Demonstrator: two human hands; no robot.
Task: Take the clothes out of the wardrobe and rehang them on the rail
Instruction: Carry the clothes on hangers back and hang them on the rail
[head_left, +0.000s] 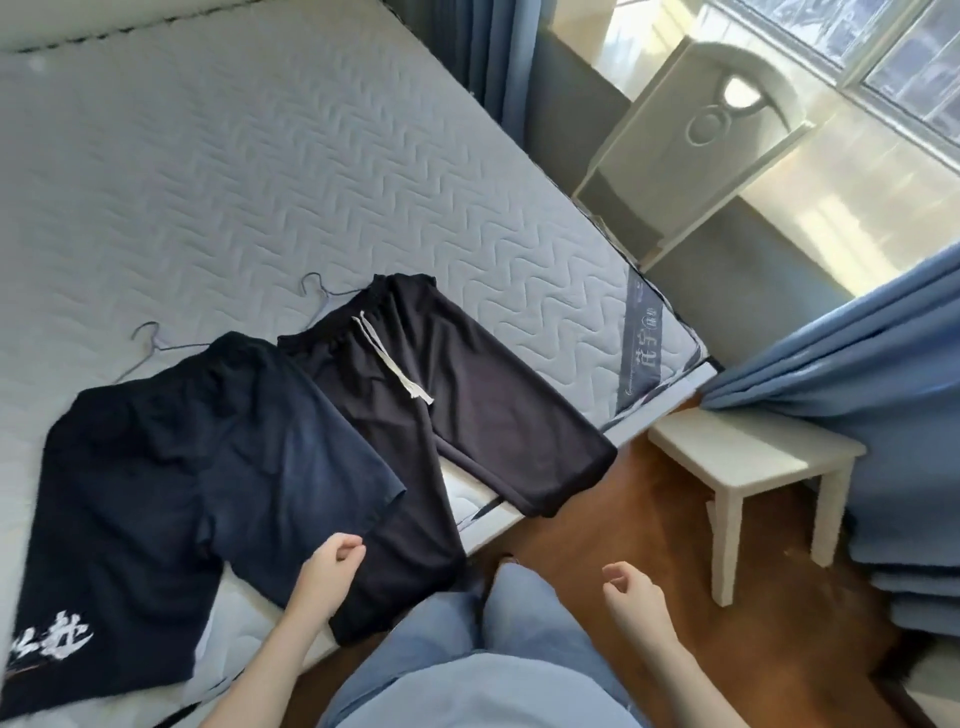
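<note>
Two dark pairs of shorts lie flat on a bare quilted mattress (234, 171). The navy pair with white lettering (171, 483) is at the left, its wire hanger (150, 340) poking out at the waist. The black pair with a white drawstring (441, 400) lies to its right, one leg hanging over the mattress edge, with its own wire hanger (317, 291). My left hand (335, 558) hovers over the black pair's lower leg, fingers loosely curled, holding nothing. My right hand (631, 590) hangs over the floor, also loosely curled and empty. No wardrobe or rail is in view.
A small white stool (753, 457) stands on the wooden floor (597, 519) to the right of the bed. Blue curtains (893, 395) hang at the right, and a white headboard-like panel (696, 135) leans under the window. My legs in blue jeans (467, 665) are below.
</note>
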